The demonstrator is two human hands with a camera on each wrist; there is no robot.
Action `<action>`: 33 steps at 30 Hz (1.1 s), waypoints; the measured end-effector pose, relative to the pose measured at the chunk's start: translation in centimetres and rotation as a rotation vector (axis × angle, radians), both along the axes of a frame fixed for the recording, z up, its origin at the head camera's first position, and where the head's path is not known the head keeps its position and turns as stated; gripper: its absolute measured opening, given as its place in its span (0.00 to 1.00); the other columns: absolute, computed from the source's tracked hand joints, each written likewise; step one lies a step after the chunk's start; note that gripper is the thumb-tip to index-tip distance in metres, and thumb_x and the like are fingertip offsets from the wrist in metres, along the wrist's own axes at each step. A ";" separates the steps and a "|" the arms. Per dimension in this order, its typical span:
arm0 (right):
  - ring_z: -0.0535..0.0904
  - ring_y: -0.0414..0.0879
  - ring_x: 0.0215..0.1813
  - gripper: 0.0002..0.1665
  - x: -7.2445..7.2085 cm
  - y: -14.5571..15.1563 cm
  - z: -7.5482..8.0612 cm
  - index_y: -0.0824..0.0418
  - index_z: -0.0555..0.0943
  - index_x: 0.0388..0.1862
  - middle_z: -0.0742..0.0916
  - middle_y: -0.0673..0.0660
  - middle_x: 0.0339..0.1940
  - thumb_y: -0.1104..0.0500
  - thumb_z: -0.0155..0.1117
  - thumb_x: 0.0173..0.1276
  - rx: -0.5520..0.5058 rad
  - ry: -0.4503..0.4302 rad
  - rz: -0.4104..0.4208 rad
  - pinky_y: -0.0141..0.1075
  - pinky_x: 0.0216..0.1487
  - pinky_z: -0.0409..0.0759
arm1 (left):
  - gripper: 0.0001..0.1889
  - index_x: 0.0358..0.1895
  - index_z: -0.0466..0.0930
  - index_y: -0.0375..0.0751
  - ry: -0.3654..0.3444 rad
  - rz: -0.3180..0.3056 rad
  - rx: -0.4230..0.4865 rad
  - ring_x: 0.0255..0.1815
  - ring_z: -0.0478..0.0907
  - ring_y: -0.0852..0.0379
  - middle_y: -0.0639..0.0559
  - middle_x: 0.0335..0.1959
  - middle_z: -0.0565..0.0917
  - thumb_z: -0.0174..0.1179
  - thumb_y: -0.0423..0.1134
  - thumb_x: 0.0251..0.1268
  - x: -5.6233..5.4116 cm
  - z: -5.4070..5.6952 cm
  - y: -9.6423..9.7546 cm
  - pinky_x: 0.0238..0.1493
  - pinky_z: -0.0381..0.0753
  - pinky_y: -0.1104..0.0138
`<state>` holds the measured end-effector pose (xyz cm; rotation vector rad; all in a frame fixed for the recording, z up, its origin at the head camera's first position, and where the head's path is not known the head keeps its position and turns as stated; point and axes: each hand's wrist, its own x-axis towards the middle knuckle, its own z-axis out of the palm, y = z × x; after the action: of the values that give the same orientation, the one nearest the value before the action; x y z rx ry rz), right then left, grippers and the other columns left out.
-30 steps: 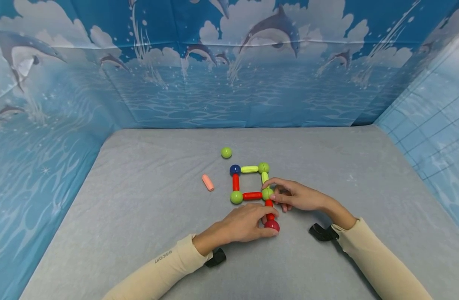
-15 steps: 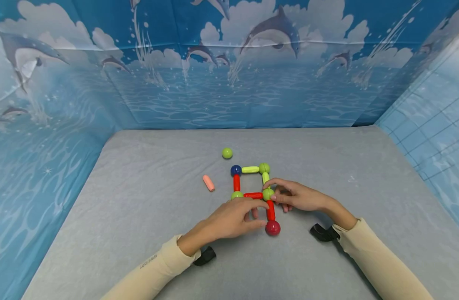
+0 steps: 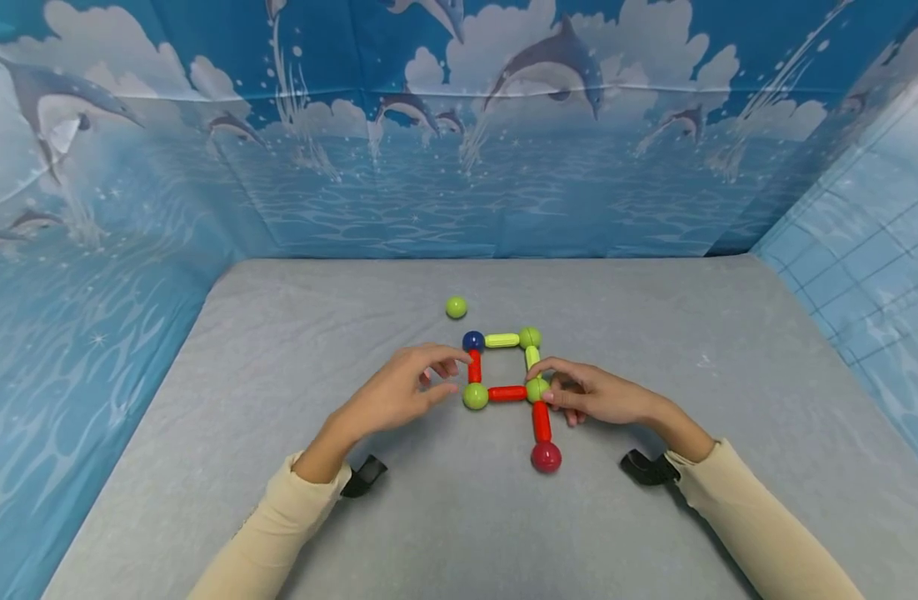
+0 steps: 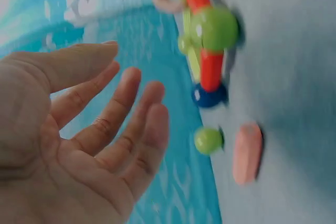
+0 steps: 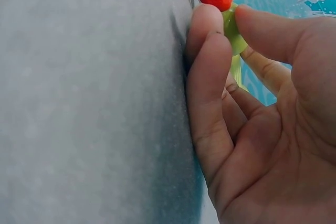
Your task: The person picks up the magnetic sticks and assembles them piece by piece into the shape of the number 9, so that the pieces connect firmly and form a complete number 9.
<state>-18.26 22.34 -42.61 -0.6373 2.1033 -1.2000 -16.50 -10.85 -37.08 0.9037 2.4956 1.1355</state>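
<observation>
Balls and rods of a building set form a square on the grey cloth. Its corners are a blue ball (image 3: 473, 341), a far green ball (image 3: 530, 337), a near-left green ball (image 3: 476, 396) and a near-right green ball (image 3: 536, 390). From the last, a red rod (image 3: 541, 422) runs toward me to a red ball (image 3: 546, 457). My right hand (image 3: 597, 395) pinches the near-right green ball between thumb and fingers. My left hand (image 3: 402, 387) hovers left of the square, fingers loosely spread, holding nothing. A pink rod (image 4: 248, 153), hidden behind it in the head view, lies on the cloth.
A loose green ball (image 3: 456, 307) lies behind the square. The grey cloth (image 3: 654, 308) ends at a blue dolphin-printed backdrop (image 3: 429, 192) at the back and sides. A black strap (image 3: 364, 477) shows at the left wrist, another strap (image 3: 649, 467) at the right.
My left hand has let go of the red rod and red ball and moved left and away from me, to beside the square. The right hand has stayed at the near-right green ball.
</observation>
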 end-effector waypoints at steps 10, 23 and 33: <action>0.79 0.47 0.27 0.22 -0.1 0.1 0.0 0.55 0.68 0.69 0.79 0.60 0.33 0.55 0.55 0.79 0.015 0.024 0.005 0.35 0.32 0.80 | 0.17 0.60 0.79 0.39 -0.018 0.075 0.045 0.54 0.79 0.45 0.45 0.58 0.82 0.60 0.28 0.70 -2.4 -1.7 -3.0 0.60 0.78 0.50; 0.79 0.49 0.27 0.22 -0.1 0.1 0.1 0.55 0.67 0.68 0.79 0.59 0.32 0.54 0.54 0.80 0.024 0.015 0.002 0.35 0.32 0.80 | 0.16 0.58 0.81 0.37 -0.005 0.125 0.017 0.61 0.75 0.44 0.43 0.61 0.80 0.59 0.25 0.68 -3.6 -4.0 -4.2 0.53 0.74 0.51; 0.78 0.49 0.26 0.21 -0.1 0.0 0.1 0.54 0.67 0.68 0.78 0.59 0.32 0.53 0.53 0.80 0.025 0.032 0.000 0.36 0.31 0.79 | 0.18 0.59 0.79 0.35 -0.036 0.120 -0.028 0.57 0.77 0.43 0.41 0.56 0.82 0.61 0.25 0.66 -3.9 -4.6 -4.9 0.59 0.75 0.48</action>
<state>-18.41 22.33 -42.52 -0.6489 2.1420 -1.1690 -20.35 -15.70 -41.70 0.7281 2.5592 1.1398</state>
